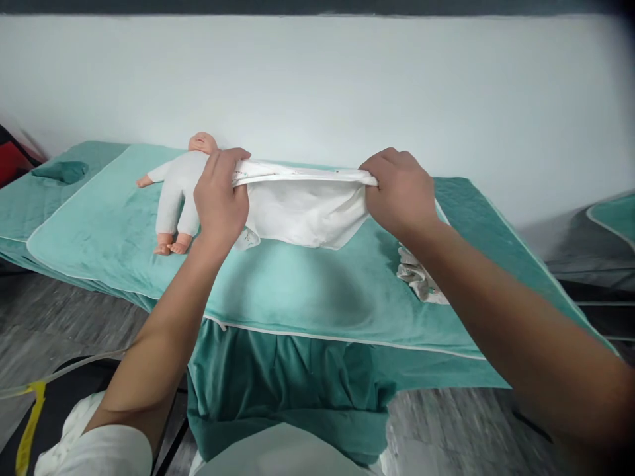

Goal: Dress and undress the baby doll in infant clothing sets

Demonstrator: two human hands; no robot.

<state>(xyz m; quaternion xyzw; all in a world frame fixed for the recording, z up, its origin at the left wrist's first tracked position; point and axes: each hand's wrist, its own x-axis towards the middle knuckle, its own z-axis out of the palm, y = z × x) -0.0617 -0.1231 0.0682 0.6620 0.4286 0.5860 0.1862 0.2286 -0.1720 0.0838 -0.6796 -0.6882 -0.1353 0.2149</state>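
A white cloth garment [307,211] is stretched between my two hands above the green-covered bed [297,284]. My left hand [222,192] is closed on its left end, and my right hand [397,188] grips the right end. The upper edge runs nearly straight from fist to fist, with small dark marks along it, while the rest hangs down in folds. Just left of my left hand, a baby doll [174,182] in a white suit lies on its back; my hand hides its arm on that side.
A crumpled pale cloth [421,276] lies on the bed beneath my right forearm. The bed has a face hole [60,172] at its left end and a white wall [317,79] behind it. A yellow strap [30,423] hangs at lower left; another green-covered surface [618,215] stands at right.
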